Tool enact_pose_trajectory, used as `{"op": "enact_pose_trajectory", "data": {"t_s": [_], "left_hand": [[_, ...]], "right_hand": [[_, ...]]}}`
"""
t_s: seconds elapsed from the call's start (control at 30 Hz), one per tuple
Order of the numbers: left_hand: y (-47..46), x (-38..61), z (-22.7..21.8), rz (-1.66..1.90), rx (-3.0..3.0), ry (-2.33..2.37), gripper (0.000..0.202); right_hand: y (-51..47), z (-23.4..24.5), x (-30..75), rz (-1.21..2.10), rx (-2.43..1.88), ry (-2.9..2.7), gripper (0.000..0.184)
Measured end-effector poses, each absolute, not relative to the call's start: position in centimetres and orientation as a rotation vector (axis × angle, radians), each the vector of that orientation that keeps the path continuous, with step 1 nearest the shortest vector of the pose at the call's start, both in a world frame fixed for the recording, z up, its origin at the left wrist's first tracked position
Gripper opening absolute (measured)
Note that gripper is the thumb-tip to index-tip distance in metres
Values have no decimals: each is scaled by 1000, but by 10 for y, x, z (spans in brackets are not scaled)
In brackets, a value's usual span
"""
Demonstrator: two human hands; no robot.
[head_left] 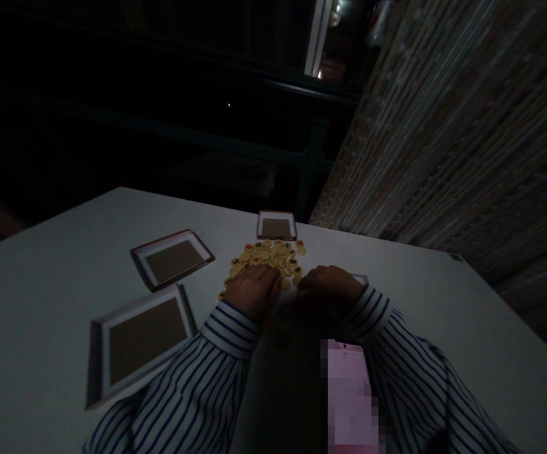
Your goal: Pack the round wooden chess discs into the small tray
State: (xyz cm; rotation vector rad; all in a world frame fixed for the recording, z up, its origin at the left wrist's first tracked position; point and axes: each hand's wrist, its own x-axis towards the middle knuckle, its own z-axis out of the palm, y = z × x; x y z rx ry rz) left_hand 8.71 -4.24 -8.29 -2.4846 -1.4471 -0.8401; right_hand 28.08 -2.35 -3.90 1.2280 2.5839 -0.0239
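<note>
A spread-out heap of round, pale wooden Chinese chess pieces lies on the white table, some showing red or black characters. My left hand rests over the near left part of the heap, fingers curled in and their tips hidden beneath it. At the heap's near right edge is my right hand, bent with its fingers together; their tips reach down beside a piece. Whatever either hand holds is hidden. In the shadow between my forearms, a few dim pieces lie apart from the heap.
Shallow box parts with brown bottoms stand on the white table: a small tray behind the heap, another tray at left, a larger one nearer me. A phone lies by my right forearm. A string curtain hangs at right.
</note>
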Motion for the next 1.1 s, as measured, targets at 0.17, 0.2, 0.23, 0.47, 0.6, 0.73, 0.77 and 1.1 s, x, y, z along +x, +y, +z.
{"op": "enact_pose_trajectory", "data": {"t_s": [0.17, 0.2, 0.23, 0.47, 0.6, 0.73, 0.77, 1.1], "left_hand": [[-44, 90, -83, -835, -2471, -1439, 21], [-44, 91, -83, -832, -2463, -1446, 21], [-44, 91, -82, -834, -2458, -1455, 21], [-46, 93, -82, -879, -2460, -1525, 22], [-48, 95, -83, -932, -2455, -1533, 22], [-47, 96, -84, -978, -2448, -1521, 22], [-47, 95, -84, -982, -2448, -1517, 22], [-48, 96, -84, -1128, -2478, -1421, 20]], "right_hand": [[-23, -44, 279, 37, 1214, 2570, 27], [-23, -44, 279, 48, 1219, 2573, 27], [-23, -45, 278, 52, 1217, 2580, 26], [-22, -46, 277, 27, 1187, 2600, 25], [-22, -45, 276, 1, 1176, 2570, 27], [-25, -44, 275, 54, 1177, 2590, 26], [-26, -43, 275, 72, 1188, 2604, 25], [-29, -26, 283, -112, 1373, 2894, 30]]}}
